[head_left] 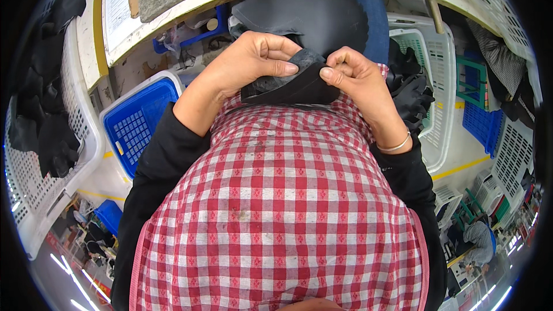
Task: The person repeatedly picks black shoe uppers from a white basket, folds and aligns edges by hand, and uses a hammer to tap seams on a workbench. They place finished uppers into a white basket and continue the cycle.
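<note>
Desk (pixel 129 39) ran ahead; L hand (pixel 247 64) fingers gripped a black fabric pc (pixel 291 88) nr its top middle, R hand (pixel 358 75) fingers pinched its upper R edge, prob. to keep that edge taut & in view. Pc was betw. both hands, just in front of the checked apron (pixel 282 196). Blue basket (pixel 164 95) stood L, white basket (pixel 442 144) w/ dark pcs (pixel 412 89) R, likely for easy reach.

I pinch a matt, cloth-like black piece (pixel 305 89); my checked apron (pixel 288 196) is woven cloth, the blue basket (pixel 151 93) smooth plastic.
</note>
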`<state>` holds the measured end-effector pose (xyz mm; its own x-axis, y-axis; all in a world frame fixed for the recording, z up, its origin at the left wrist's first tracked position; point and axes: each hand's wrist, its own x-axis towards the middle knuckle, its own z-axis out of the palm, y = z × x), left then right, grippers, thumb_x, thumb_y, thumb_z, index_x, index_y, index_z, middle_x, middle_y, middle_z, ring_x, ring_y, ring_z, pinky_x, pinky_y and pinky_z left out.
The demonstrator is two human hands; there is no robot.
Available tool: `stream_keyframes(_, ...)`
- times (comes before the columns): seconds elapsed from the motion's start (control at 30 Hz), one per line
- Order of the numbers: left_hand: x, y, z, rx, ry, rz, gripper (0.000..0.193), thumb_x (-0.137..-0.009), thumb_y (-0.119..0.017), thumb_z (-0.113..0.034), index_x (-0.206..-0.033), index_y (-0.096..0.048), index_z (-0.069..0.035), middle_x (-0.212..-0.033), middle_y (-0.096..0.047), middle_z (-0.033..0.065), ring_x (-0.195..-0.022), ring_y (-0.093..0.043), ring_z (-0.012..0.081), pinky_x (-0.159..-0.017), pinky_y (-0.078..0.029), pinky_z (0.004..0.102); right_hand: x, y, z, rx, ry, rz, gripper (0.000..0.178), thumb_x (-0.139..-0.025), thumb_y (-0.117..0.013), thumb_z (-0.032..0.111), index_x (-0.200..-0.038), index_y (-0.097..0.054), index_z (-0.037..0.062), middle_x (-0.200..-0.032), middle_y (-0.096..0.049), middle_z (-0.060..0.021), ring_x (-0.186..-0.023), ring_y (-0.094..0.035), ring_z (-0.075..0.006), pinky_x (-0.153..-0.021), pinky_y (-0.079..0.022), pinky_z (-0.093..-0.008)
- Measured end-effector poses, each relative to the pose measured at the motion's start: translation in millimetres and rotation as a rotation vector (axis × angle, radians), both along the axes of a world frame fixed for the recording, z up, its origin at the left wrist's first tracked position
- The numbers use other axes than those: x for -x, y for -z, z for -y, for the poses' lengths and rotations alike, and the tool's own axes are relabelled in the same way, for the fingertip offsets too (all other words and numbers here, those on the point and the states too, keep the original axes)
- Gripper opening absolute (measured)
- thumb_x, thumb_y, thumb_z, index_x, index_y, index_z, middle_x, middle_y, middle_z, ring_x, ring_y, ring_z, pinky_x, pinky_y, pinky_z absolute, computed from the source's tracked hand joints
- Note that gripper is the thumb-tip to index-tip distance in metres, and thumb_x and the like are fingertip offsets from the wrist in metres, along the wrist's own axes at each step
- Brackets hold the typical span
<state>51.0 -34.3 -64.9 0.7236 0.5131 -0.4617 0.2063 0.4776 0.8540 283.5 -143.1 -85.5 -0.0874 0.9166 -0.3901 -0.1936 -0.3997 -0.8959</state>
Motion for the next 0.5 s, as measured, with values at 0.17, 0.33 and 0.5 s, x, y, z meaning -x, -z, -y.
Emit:
stream_keyframes(0.17,4,2,4,-0.122,-0.001,-0.042,0.029,-0.09,-0.073,0.004,-0.118,-0.073,0.003,-0.105,-0.078,0.0103,-0.093,-0.074,0.0119,-0.085,-0.059,0.0258,0,-4,-7,-0.009,-0.057,0.031,0.015,-0.093,-0.08,0.012,-0.092,-0.067,0.0055,-0.079,-0.068,0.0026,-0.074,-0.059,-0.0022,-0.068,-0.046,-0.0187)
stream_keyframes(0.33,5,-1,6,-0.204,0.054,-0.065,0.031,-0.089,-0.069,0.008,-0.12,-0.073,0.003,-0.107,-0.078,0.012,-0.094,-0.075,0.0146,-0.088,-0.061,0.0285,1,-4,-12,0.032,-0.028,-0.05,0.016,-0.091,-0.082,0.01,-0.086,-0.069,0.0033,-0.08,-0.072,-0.0015,-0.074,-0.064,-0.0046,-0.068,-0.049,-0.0186)
stream_keyframes(0.5,3,-2,4,-0.205,0.082,-0.078,0.034,-0.089,-0.067,0.011,-0.123,-0.072,0.004,-0.11,-0.078,0.0134,-0.096,-0.076,0.0165,-0.088,-0.061,0.0289,0,-2,-13,0.071,-0.002,0.0,0.014,-0.09,-0.082,0.007,-0.085,-0.07,0.0015,-0.083,-0.074,-0.004,-0.074,-0.066,-0.0056,-0.068,-0.051,-0.0185)
